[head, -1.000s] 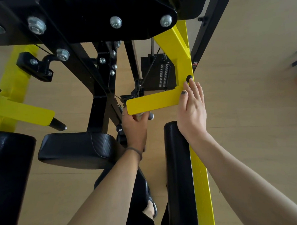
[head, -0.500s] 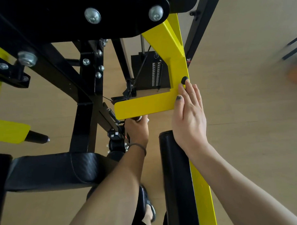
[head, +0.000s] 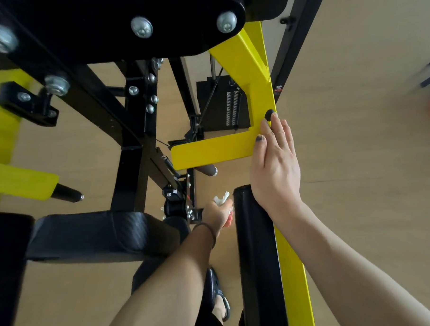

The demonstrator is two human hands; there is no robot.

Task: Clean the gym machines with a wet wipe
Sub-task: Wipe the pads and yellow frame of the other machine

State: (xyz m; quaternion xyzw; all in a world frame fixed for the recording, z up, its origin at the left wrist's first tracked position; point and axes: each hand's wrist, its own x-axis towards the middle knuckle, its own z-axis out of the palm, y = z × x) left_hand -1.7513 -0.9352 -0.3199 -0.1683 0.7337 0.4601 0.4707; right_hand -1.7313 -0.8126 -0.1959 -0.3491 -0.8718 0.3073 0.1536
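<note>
A yellow L-shaped machine arm runs down the right of a black-framed gym machine. My right hand lies flat with straight fingers on the arm's corner, fingertips beside a black round cap. My left hand hangs below the yellow arm, left of a black arm pad, and grips a crumpled white wet wipe. A short dark handle grip sticks out under the yellow arm, above my left hand.
A black seat pad lies at lower left, with another yellow arm and its black handle further left. The weight stack stands behind. A bolted black plate hangs overhead. My sandalled foot stands on the wooden floor.
My left hand has come down from the handle under the yellow arm and now hangs lower with the wipe showing. My right hand has stayed on the arm's corner.
</note>
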